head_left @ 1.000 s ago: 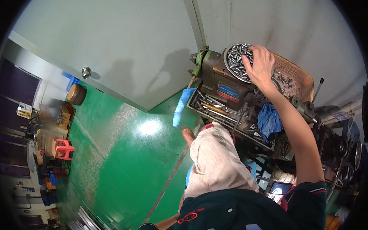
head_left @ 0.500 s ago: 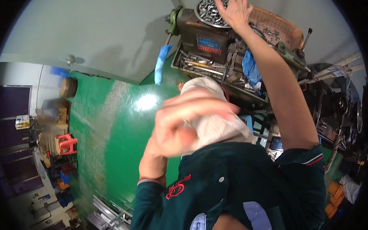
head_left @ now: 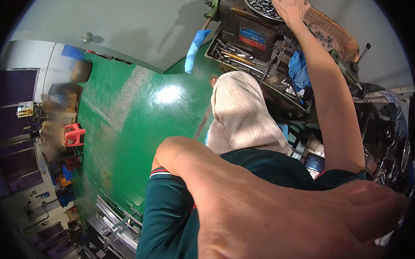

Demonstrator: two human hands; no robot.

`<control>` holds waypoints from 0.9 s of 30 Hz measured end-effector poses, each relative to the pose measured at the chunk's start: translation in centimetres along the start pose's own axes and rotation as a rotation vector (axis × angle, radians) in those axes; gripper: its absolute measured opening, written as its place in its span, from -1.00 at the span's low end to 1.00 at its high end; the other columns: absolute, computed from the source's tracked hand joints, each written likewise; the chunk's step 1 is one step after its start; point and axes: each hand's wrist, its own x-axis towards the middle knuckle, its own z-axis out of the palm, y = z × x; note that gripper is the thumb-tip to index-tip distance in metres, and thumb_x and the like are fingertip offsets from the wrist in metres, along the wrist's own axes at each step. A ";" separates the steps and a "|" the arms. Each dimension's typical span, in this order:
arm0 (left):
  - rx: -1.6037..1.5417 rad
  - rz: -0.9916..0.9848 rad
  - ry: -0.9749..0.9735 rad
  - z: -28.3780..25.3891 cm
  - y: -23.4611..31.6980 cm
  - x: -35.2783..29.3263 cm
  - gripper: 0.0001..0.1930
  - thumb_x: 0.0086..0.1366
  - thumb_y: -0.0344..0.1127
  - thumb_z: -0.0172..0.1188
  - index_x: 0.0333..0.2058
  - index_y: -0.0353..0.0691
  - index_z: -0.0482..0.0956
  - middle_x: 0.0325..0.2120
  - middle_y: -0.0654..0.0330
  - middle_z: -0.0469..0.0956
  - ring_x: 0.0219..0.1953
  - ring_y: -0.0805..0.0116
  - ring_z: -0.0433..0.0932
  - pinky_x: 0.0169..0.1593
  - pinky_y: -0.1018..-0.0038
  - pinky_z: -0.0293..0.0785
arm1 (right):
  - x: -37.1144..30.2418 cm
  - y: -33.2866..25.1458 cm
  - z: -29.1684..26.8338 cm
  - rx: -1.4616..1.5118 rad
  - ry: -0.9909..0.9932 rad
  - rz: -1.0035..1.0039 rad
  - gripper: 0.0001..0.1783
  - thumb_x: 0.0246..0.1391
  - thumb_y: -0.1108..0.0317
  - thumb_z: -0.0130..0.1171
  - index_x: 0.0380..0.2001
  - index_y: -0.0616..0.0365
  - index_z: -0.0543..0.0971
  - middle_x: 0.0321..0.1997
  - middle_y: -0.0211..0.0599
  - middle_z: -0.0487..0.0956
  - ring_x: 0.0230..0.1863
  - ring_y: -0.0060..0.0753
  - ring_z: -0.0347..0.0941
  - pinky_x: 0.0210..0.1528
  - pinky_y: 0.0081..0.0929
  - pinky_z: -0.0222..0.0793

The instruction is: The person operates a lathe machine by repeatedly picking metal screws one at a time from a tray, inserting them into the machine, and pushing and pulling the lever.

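Open room lies at centre left, over the bare green floor (head_left: 125, 132). The upper right is crowded: the machine (head_left: 249, 27), its tray of metal parts (head_left: 258, 0) and a tool tray (head_left: 241, 60). The left hand (head_left: 283, 218) blocks the lower right, close to the lens.

Upper body: a dark green short-sleeved shirt (head_left: 174, 222). The left sleeve ends in a ribbed cuff (head_left: 159, 172) carrying thin red and white stripes along its edge. The right sleeve (head_left: 341, 176) is the same dark green and shows a narrow red trim at its hem. A small red mark sits on the shirt front, partly hidden; its shape cannot be read.

Lower body: light beige trousers (head_left: 243, 114) of a loosely woven, faintly textured cloth.

Both forearms are bare below the sleeves. The left hand (head_left: 283, 218) and the right hand (head_left: 291, 4) are ungloved. No watch or ring is visible.
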 end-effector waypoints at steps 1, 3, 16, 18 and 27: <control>-0.009 0.008 0.008 0.3 -0.2 0.1 -0.70 0.17 -0.19 0.03 -0.31 -0.35 0.52 -0.49 0.14 0.54 -0.39 0.35 0.50 -0.25 0.44 0.38 | 0.0 -0.1 0.0 -0.007 0.002 0.000 -0.53 -0.10 0.01 0.05 -0.35 0.26 0.42 -0.23 -0.02 0.39 -0.08 -0.04 0.23 -0.03 -0.05 0.06; -0.012 0.012 0.011 0.9 -0.1 0.2 -0.70 0.17 -0.19 0.03 -0.32 -0.34 0.52 -0.49 0.14 0.54 -0.40 0.35 0.49 -0.26 0.44 0.37 | 0.0 -0.1 -0.1 -0.011 -0.003 0.005 -0.53 -0.10 0.01 0.05 -0.35 0.26 0.43 -0.23 -0.02 0.39 -0.08 -0.04 0.23 -0.03 -0.05 0.07; -0.030 0.068 0.038 0.8 1.0 -0.5 -0.74 0.15 -0.20 0.07 -0.36 -0.33 0.52 -0.52 0.15 0.54 -0.46 0.39 0.47 -0.30 0.47 0.35 | 0.6 2.1 2.3 -0.029 -0.144 0.017 -0.32 -0.08 -0.25 -0.12 -0.13 0.09 0.49 -0.04 -0.05 0.41 0.08 -0.06 0.21 0.10 -0.04 -0.04; -0.030 0.073 0.036 0.6 1.1 -0.6 -0.74 0.15 -0.21 0.08 -0.36 -0.33 0.52 -0.53 0.15 0.54 -0.47 0.39 0.47 -0.30 0.47 0.35 | 0.6 2.1 2.4 -0.032 -0.134 0.028 -0.34 -0.08 -0.24 -0.11 -0.14 0.08 0.50 -0.04 -0.06 0.41 0.08 -0.07 0.21 0.11 -0.04 -0.05; -0.066 0.101 0.016 0.1 1.4 -1.0 -0.76 0.14 -0.22 0.11 -0.39 -0.32 0.51 -0.55 0.16 0.54 -0.52 0.42 0.46 -0.33 0.49 0.34 | 0.4 1.5 1.6 -0.005 -0.170 0.045 -0.37 -0.09 -0.19 -0.08 -0.15 0.12 0.50 -0.04 -0.06 0.41 0.08 -0.07 0.21 0.11 -0.04 -0.05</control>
